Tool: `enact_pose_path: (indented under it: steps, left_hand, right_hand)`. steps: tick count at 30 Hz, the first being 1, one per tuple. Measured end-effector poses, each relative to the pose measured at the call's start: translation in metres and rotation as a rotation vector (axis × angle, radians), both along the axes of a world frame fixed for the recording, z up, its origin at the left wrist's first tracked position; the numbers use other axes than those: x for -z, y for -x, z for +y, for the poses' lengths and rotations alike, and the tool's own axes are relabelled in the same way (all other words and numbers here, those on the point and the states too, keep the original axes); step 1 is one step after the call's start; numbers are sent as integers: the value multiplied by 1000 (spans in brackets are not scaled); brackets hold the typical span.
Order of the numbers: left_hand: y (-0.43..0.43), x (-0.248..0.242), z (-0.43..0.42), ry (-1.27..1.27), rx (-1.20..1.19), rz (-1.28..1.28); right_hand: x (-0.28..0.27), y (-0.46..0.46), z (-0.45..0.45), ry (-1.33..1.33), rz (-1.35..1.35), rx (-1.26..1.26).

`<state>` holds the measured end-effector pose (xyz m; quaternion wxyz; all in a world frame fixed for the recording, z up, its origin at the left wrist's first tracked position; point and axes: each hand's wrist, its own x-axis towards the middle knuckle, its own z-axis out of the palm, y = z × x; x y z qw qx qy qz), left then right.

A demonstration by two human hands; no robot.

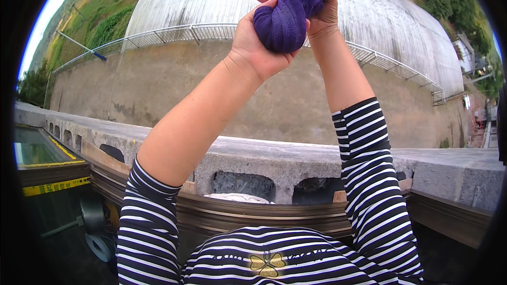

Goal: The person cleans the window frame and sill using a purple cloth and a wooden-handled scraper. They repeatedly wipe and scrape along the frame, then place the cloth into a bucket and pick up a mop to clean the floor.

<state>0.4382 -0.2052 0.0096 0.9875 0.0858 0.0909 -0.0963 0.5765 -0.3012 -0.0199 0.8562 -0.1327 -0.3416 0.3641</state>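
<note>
A purple cloth (282, 19), bunched and twisted, with a small white tag at its upper right, is held out at the top of the head view, beyond the window ledge. My left hand (259, 53) cups its lower left part, the palm turned up and the thumb against the cloth. On the right, my right hand (325, 14) holds the upper part of the cloth; some fingers are spread behind it. The cloth hides part of both hands.
Below my arms run a dark window frame (261, 213) and a hollow concrete block sill (253, 158). A glass pane (37, 146) with a yellow strip stands at the left. Outside are a concrete surface (277, 107), a metal railing (174, 33) and a curved pale roof (380, 16).
</note>
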Motion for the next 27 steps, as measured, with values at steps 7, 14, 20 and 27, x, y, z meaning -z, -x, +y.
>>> enact_pose_path:
  steps: [7,14,20,27]
  left_hand:
    - [1,-12,3,-546,8,-33]
    - [-28,9,5,-1944,188,0]
    - [-48,48,-7,-2279,249,-1]
    - [-54,65,-6,-2540,65,-115]
  right_hand:
    - [-21,-31,2,545,-133,210]
    - [11,-19,24,1123,-250,637]
    - [21,-11,38,1754,-730,995]
    - [11,1,42,1855,-711,1005]
